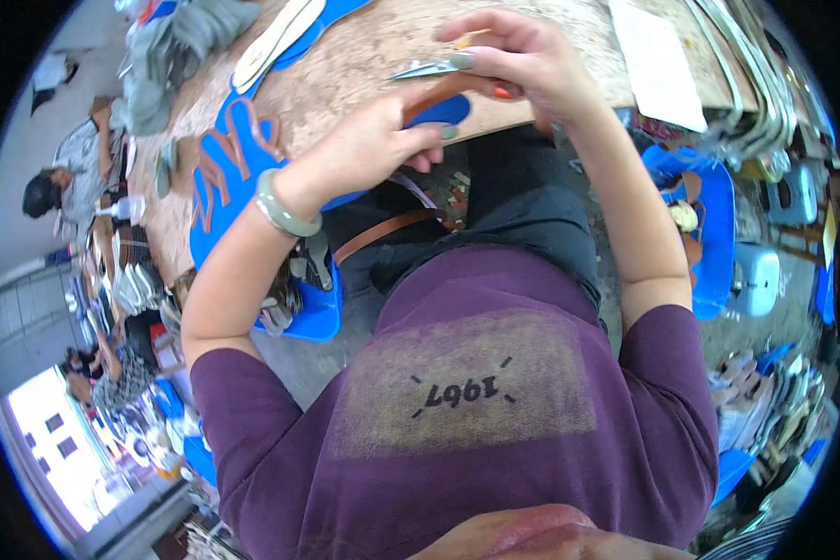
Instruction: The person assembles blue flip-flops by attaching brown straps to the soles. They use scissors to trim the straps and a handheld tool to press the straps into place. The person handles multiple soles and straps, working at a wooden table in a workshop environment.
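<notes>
My left hand (378, 145), with a pale bangle at its wrist, is closed round one end of a brown leather strap (436, 93). The strap bridges the gap to my right hand (532, 65), whose fingers are bent round a small pair of thread snips (427, 70). Their pointed metal blades stick out to the left, just above the strap. An orange spot shows by the right fingers; I cannot make out what it is. Beneath the strap lies a blue sole-shaped piece (443, 110) at the table edge. Another brown strap (387, 231) lies across my lap.
More brown straps (240, 149) rest on blue pieces at the left. A cream insole (275, 42) lies behind them, near grey bundled material (173, 56). White paper (658, 65) and long strips (756, 75) are at the right. Blue bins (714, 233) flank me. Co-workers sit far left.
</notes>
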Action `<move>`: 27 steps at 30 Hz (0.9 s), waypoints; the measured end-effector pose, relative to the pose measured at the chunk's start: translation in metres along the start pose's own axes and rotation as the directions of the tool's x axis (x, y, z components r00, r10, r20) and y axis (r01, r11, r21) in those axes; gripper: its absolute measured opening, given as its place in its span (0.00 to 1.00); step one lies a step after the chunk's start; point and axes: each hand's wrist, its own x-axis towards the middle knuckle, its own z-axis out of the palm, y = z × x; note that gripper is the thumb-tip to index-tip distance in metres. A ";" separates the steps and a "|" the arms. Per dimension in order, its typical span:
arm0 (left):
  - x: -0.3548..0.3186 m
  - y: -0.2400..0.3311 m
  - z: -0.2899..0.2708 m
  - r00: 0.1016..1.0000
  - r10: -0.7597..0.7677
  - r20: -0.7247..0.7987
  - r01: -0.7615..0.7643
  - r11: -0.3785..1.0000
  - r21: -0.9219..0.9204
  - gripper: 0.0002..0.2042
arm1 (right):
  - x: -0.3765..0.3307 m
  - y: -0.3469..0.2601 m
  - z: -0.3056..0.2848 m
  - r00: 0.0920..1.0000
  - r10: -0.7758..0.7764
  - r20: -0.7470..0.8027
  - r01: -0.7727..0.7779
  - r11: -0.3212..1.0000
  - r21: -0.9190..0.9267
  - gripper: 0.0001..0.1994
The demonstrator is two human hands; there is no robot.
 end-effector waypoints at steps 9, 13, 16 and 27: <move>-0.013 -0.025 0.025 0.959 0.069 -0.276 -0.215 0.810 -0.546 0.15 | 0.002 0.031 0.036 0.969 -0.178 -0.173 0.216 0.947 0.238 0.10; -0.006 -0.028 0.034 0.911 0.123 -0.392 -0.360 0.699 -0.617 0.13 | 0.000 0.034 0.059 0.949 -0.173 -0.264 0.265 0.890 0.371 0.07; 0.000 -0.033 0.038 0.853 0.100 -0.513 -0.455 0.626 -0.634 0.15 | 0.000 0.018 0.069 0.936 -0.179 -0.303 0.238 0.956 0.173 0.10; -0.003 -0.033 0.023 0.663 0.053 -0.746 -0.700 0.398 -0.594 0.20 | -0.009 0.035 0.091 0.940 -0.131 -0.315 0.102 0.989 -0.105 0.09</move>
